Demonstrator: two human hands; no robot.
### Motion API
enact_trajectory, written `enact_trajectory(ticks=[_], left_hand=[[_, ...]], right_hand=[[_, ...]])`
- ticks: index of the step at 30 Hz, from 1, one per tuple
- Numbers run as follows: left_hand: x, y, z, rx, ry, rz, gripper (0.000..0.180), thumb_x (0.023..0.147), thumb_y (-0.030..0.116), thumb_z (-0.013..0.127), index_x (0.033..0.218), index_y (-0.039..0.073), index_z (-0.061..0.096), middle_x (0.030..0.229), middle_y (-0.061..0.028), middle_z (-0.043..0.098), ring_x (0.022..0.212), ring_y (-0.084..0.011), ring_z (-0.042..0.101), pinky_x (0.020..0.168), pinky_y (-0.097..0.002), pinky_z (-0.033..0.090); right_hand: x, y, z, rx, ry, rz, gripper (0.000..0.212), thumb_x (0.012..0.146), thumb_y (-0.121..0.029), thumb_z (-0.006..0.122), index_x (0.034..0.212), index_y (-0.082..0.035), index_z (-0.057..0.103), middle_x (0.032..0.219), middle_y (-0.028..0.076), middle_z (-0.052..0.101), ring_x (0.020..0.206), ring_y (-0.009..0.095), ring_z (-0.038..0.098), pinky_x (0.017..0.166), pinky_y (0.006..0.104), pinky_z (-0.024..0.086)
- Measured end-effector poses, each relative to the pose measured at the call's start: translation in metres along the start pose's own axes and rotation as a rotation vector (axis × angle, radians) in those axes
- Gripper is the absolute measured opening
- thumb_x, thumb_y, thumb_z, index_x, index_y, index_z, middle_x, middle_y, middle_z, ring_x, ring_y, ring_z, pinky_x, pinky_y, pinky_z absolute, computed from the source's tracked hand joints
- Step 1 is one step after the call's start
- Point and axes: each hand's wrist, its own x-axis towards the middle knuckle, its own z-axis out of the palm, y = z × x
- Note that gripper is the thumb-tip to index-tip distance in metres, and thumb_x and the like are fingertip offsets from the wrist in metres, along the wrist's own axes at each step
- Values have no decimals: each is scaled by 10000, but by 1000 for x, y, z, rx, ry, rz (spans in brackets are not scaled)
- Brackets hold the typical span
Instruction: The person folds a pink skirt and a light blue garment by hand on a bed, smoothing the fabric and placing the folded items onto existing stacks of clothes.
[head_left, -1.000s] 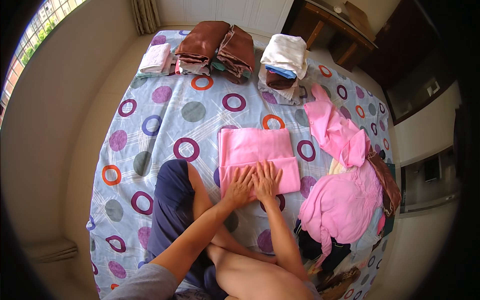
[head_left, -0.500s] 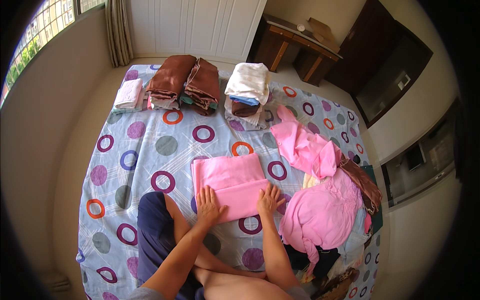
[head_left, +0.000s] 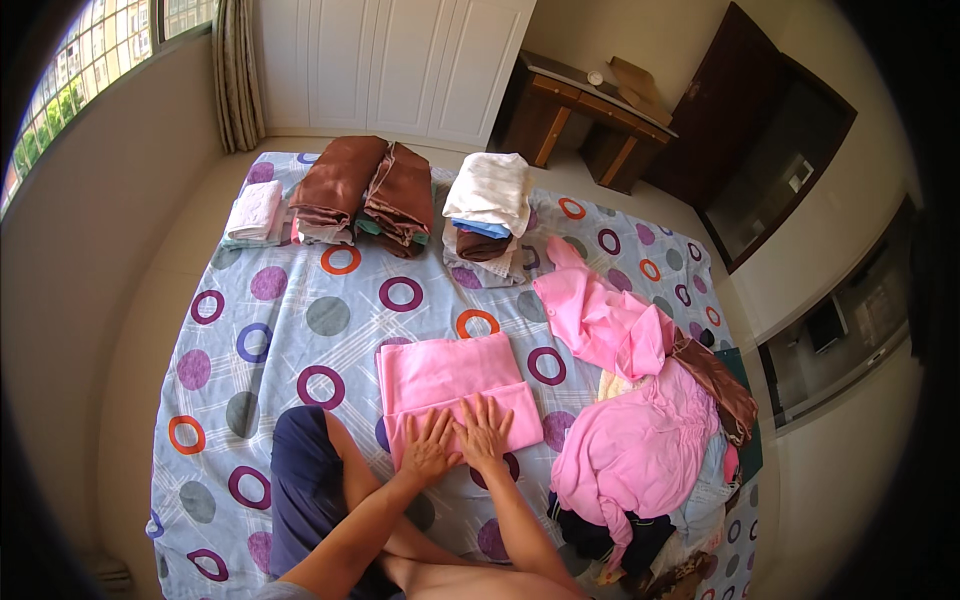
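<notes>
A pink cloth [head_left: 452,369], folded into a rough rectangle, lies flat on the patterned bedsheet [head_left: 330,318] in front of me. Its near part is turned up as a flap. My left hand [head_left: 430,447] rests palm down on that flap with fingers spread. Right beside it, my right hand [head_left: 484,436] also lies flat on the flap, its fingers apart and pointing away from me. Both palms press on the fabric without gripping it.
Folded piles stand along the bed's far side: white towels [head_left: 256,210], brown cloths [head_left: 340,180] and a white-topped stack [head_left: 490,190]. At the right lies a loose heap of pink garments [head_left: 630,440]. My bent leg in navy trousers [head_left: 300,480] is at the left.
Both hands have come together on the middle of the flap; the right one moved left from the cloth's right edge. The view has tilted slightly, so everything sits lower.
</notes>
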Motion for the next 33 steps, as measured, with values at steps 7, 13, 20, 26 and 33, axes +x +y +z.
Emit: enact_trajectory(ticks=[7, 13, 20, 26, 33], left_hand=[[-1, 0, -18, -28, 37, -190, 765, 725, 520, 489, 1282, 36, 290, 1367, -126, 203, 1268, -323, 143, 1000, -519, 80], [2, -13, -10, -53, 74, -293, 835, 687, 542, 527, 1280, 10, 276, 1352, -191, 194, 1259, -370, 131, 1009, -490, 97], [3, -18, -8, -106, 114, -355, 857, 681, 559, 527, 1289, 18, 258, 1357, -213, 150, 1260, -390, 94, 1011, -481, 99], [2, -21, -6, -110, 96, -401, 875, 680, 570, 521, 1299, 22, 235, 1367, -202, 129, 1267, -377, 77, 1016, -470, 92], [9, -19, -32, -114, -158, -436, 930, 650, 569, 555, 1316, 30, 193, 1381, -187, 87, 1280, -343, 38, 1030, -431, 48]], right_hand=[[5, 31, 1, -75, 74, 147, 517, 824, -428, 398, 1278, -190, 334, 1346, 93, 249, 1253, 280, 190, 981, 546, 54], [12, 44, -2, -101, 23, 231, 573, 815, -438, 409, 1316, -207, 252, 1362, 96, 202, 1273, 285, 129, 974, 562, 67], [10, 53, 9, -115, 102, 296, 572, 807, -440, 427, 1305, -199, 277, 1350, 90, 237, 1242, 290, 206, 956, 565, 137], [2, 62, -2, -87, 12, 361, 560, 828, -426, 395, 1316, -199, 242, 1346, 85, 243, 1230, 271, 226, 960, 553, 149], [-15, 91, -6, 17, -77, 392, 514, 857, -370, 340, 1319, -179, 220, 1343, 75, 253, 1253, 251, 189, 968, 549, 134]])
